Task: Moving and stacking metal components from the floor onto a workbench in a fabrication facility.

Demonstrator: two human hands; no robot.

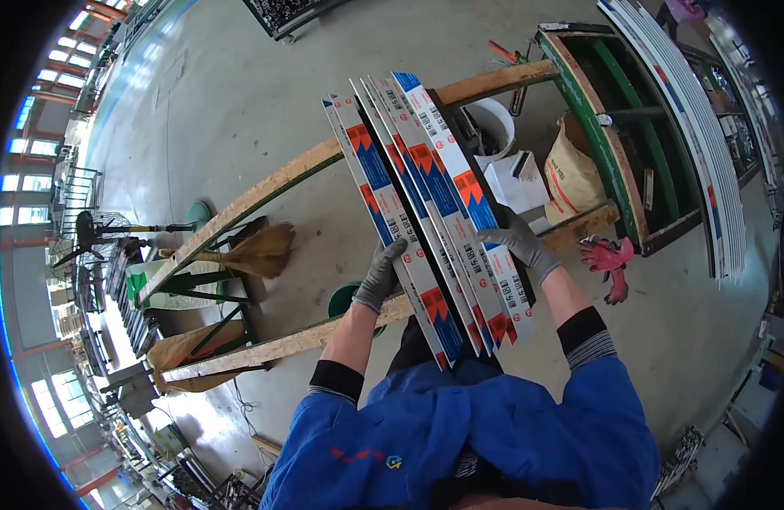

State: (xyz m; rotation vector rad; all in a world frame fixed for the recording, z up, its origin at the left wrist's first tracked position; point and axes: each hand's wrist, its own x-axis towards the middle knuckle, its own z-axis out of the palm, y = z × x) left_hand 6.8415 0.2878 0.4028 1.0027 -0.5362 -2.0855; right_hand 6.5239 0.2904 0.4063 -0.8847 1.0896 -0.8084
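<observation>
A bundle of long flat profiles (434, 191), wrapped in white, red and blue printed film, lies across two wooden rails in front of me. My left hand (381, 274), in a grey glove, grips the bundle's left edge, thumb on top. My right hand (521, 244), gloved alike, holds the right side with its fingers over the upper face. Dark gaps show between some of the profiles. The undersides of the profiles and the fingertips beneath the left edge are hidden.
Wooden rails (264, 201) form a rack around the bundle. A straw broom (260, 252) is at left. To the right are a white bucket (494, 127), a paper sack (573, 174), pink gloves (608, 259) and a green frame (591, 127) bearing a stack of long white profiles (693, 127).
</observation>
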